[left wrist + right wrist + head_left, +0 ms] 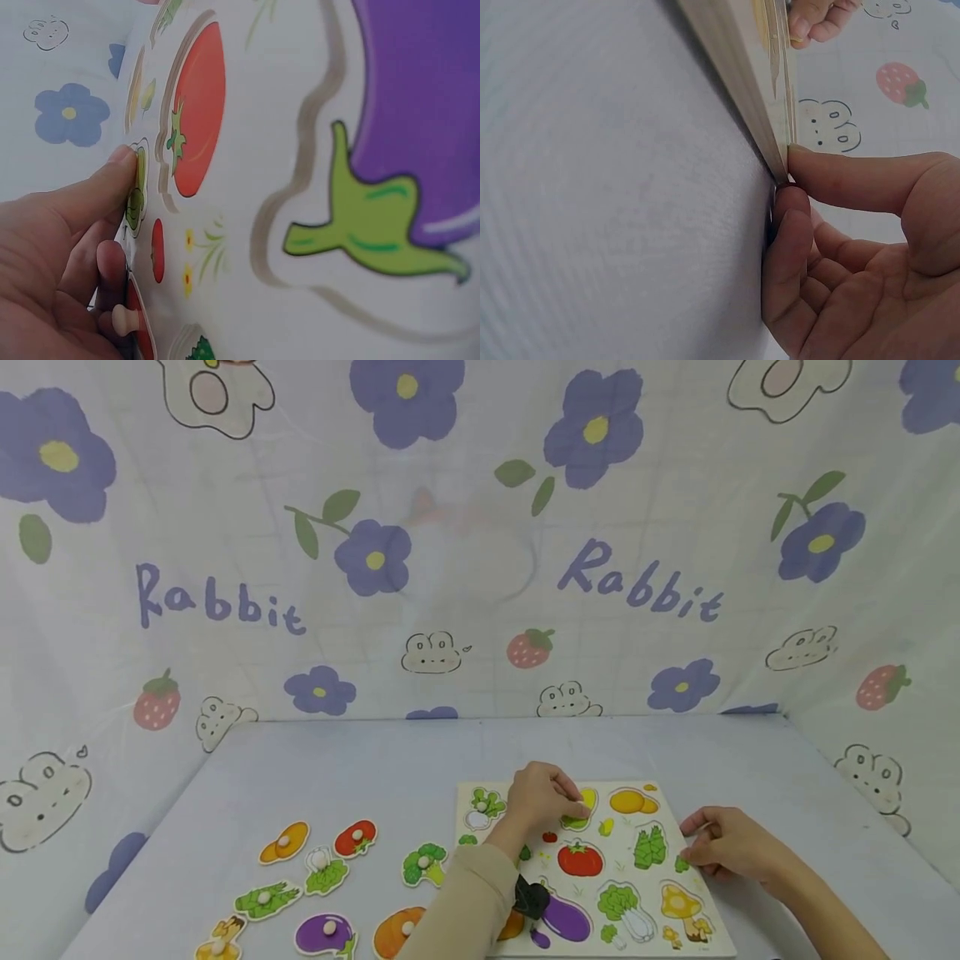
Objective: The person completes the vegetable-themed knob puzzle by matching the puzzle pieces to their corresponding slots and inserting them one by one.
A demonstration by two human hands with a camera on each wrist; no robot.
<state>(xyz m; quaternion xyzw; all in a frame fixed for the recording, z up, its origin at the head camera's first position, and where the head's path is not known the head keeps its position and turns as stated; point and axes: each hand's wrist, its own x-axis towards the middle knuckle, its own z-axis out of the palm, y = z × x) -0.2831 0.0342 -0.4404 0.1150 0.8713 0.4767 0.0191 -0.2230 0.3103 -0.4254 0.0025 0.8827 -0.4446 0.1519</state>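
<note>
The wooden puzzle board [712,939] lies on the table, printed with vegetables. My left hand [542,797] reaches over its upper part and pinches a yellow-green corn piece [589,800] at its recess. The left wrist view shows the thumb tip right at that corn piece [138,187]. Below these fingers sits a red piece with a wooden knob [126,320], partly hidden. My right hand [731,843] grips the board's right edge, thumb on top and curled fingers beneath, as the right wrist view shows. A bok choy piece [483,802] sits at the board's upper left.
Left of the board lie several loose knobbed pieces: a tomato [356,837], a broccoli [424,863], an eggplant [324,933], a pumpkin [397,933], asparagus [267,900], a cabbage [326,871], a potato-like piece [284,842] and mushrooms [219,941]. A patterned curtain [480,568] hangs behind.
</note>
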